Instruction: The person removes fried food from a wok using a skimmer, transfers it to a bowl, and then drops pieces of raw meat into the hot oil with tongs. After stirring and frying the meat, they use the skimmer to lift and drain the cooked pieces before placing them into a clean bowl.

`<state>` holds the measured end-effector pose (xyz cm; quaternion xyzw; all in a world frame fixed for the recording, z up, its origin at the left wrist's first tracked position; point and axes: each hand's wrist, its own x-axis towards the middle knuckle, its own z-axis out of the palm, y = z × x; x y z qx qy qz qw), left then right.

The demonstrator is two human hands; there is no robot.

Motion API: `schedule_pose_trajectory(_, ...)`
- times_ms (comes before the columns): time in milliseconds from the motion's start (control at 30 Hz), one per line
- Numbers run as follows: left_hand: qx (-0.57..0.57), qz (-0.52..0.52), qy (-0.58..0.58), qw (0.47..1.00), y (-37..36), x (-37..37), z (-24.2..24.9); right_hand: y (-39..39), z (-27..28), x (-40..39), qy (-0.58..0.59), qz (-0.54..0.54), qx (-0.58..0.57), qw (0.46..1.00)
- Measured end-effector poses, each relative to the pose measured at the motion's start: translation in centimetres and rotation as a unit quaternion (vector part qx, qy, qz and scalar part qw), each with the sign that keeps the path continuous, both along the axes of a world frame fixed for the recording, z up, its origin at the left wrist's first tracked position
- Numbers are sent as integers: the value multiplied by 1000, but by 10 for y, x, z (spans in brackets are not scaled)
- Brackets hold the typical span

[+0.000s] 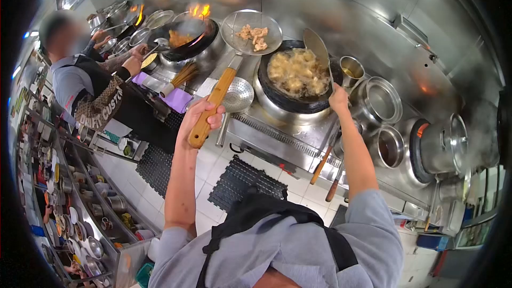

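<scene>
My left hand [201,120] is closed round the wooden handle of a wire mesh strainer [242,47]. Several pieces of browned, fried food [253,36] lie in its bowl, which is raised to the left of a black wok [265,82]. Pale battered pieces [297,72] bubble in the wok's hot oil. On the wok's right side, my right hand [338,100] grips the thin handle of a metal wok ladle [316,44]. The ladle's broad head is tilted up at the far right rim. Its exact depth is hard to tell.
A perforated skimmer [238,95] rests on the stove's front edge. Metal pots [382,100] and a tall steamer pot [442,144] stand to the right. A co-worker [85,85] works at the left beside another wok [181,40] with flames behind it. A bamboo brush [185,74] lies between.
</scene>
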<state>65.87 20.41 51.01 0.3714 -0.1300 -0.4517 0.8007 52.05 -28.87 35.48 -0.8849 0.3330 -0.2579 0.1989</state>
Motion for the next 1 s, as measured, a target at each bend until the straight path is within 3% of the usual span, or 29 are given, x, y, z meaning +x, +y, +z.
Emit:
schedule_pose_trajectory(133,-2,-1,2,1000,-1,14,-3,33,9,5,41,36,47,997)
schedule_pose_trajectory(333,-18,-26,-2,999,-2,24,-3,40,-31,-27,100,110,-82,985)
schedule_pose_trajectory(633,3,-37,-33,999,-26,5,-1,44,-31,-111,228,85,-118,963)
schedule_pose_trajectory(900,-2,-133,22,991,-105,-76,-16,44,-39,-159,143,90,-138,976)
schedule_pose_trajectory(1000,-25,-201,47,978,-149,-128,-20,78,-28,-193,36,43,-167,984)
